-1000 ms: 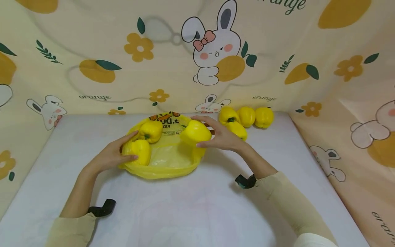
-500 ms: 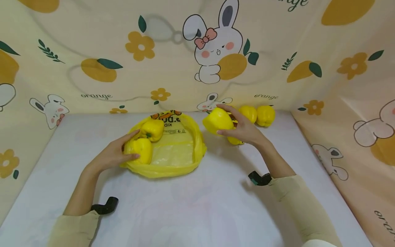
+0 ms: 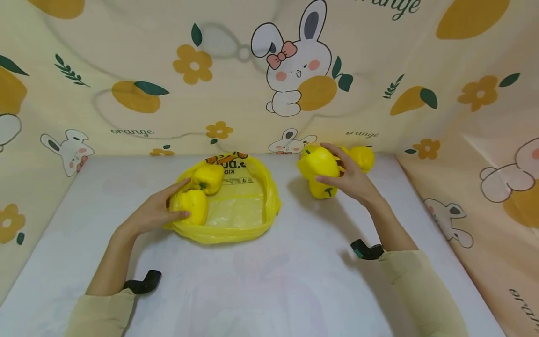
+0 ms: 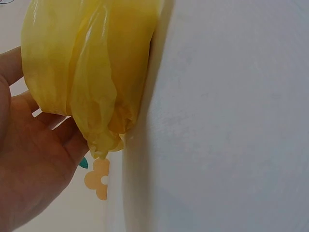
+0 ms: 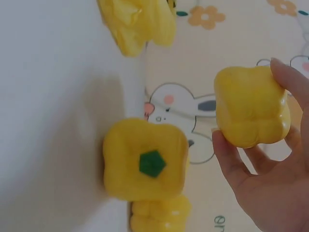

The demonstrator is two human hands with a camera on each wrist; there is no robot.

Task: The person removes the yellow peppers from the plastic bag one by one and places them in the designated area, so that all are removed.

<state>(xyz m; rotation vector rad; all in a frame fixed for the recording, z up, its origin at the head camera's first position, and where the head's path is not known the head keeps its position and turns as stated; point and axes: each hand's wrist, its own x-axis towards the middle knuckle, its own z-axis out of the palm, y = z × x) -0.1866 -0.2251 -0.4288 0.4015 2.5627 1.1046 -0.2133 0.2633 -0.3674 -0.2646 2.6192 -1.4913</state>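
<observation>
A yellow bell pepper [image 3: 319, 163] is held in the air by my right hand [image 3: 355, 181], thumb and fingers spread around its sides. Below it, another bell pepper [image 3: 322, 190] lies on the table; its green stem end [image 5: 152, 163] faces the right wrist camera. On the left, a yellow plastic bag [image 3: 236, 234] sits with its mouth wide. Two bell peppers lie in its left part, one farther back [image 3: 208, 179] and one nearer [image 3: 195, 206]. My left hand [image 3: 152, 213] grips the bag's left side beside the nearer pepper; in the left wrist view its fingers go behind the plastic.
More yellow bell peppers [image 3: 363, 158] stand at the back right, partly hidden by my right hand. A white tabletop [image 3: 252, 285] lies under everything. A cream cloth [image 3: 236, 103] printed with rabbits and oranges hangs at the back and sides.
My right hand has carried its bell pepper from over the bag rightward to the peppers at the back right. The left hand stays on the bag.
</observation>
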